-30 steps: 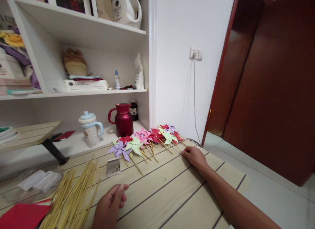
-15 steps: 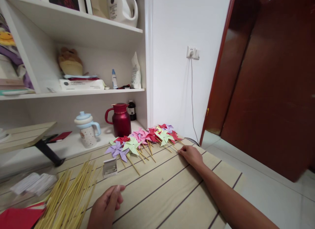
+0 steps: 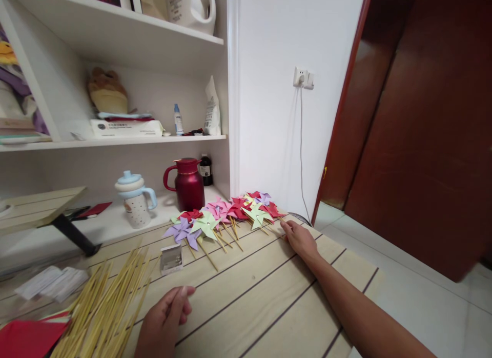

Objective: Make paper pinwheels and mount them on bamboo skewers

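Paper pinwheels [image 3: 218,210] in red, pink, purple, green and yellow lie in a row on the striped table, their thin sticks pointing toward me. At the row's right end, my right hand [image 3: 300,238] pinches the stick end of a red pinwheel [image 3: 271,210]. My left hand [image 3: 165,314] rests low on the table with its fingers curled and thumb laid over them; nothing shows in it. Left of it lies a loose heap of thin wooden sticks [image 3: 109,301]. Between the heap and the pinwheels stands a small open box [image 3: 171,259] with tiny metallic pieces inside.
Red paper [image 3: 28,337] and clear plastic packets [image 3: 52,284] lie at the left. Behind the table, a shelf holds a red thermos jug [image 3: 188,186] and a lidded cup [image 3: 135,201]. A white cord [image 3: 301,153] hangs from the wall socket. The table's right edge drops to a tiled floor.
My right hand has shifted slightly away from me, from one spot among the sticks toward the red pinwheel at the right end. My left hand stays nearly still.
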A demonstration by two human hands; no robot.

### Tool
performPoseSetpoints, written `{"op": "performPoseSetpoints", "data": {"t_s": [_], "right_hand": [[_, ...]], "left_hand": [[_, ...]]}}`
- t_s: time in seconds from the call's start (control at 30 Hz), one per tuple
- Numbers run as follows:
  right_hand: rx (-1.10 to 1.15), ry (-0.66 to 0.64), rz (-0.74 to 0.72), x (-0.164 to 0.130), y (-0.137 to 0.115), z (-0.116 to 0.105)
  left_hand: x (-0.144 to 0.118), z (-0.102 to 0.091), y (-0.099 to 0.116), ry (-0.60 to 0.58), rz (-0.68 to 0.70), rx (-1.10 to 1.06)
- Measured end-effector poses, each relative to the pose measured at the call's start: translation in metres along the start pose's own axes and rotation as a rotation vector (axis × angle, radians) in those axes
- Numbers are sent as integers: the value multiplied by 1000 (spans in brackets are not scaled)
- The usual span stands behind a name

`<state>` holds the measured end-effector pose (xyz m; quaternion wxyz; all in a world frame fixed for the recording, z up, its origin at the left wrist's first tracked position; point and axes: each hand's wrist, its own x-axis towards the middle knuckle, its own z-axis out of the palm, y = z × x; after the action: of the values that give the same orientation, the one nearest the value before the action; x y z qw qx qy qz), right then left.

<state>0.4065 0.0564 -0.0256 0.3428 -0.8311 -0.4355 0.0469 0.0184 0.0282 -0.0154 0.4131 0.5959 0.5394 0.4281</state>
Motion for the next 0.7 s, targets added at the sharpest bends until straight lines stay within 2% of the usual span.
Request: {"op": "performPoseSetpoints", "data": {"t_s": [0.2,0.33,0.43,0.53,0.6,0.7], "right_hand": [[77,182,-81,-5,0,-7],[71,193,-278,-23,-15,-2],[56,63,-545,-49,-36,11],[15,-182,-863,-84,-59,25],[-18,-313,-1020,-106,-75,32],[-58,-429,-1138,-134,-98,39]], "left_hand": [[-2,1,0,6,18,9],[-4,4,-5,12,105,48],[-7,3,-4,27,306,269],[-14,-2,4,-48,654,699],[-23,-6,12,-81,695,782],[-41,-10,23,-171,744,875]]}}
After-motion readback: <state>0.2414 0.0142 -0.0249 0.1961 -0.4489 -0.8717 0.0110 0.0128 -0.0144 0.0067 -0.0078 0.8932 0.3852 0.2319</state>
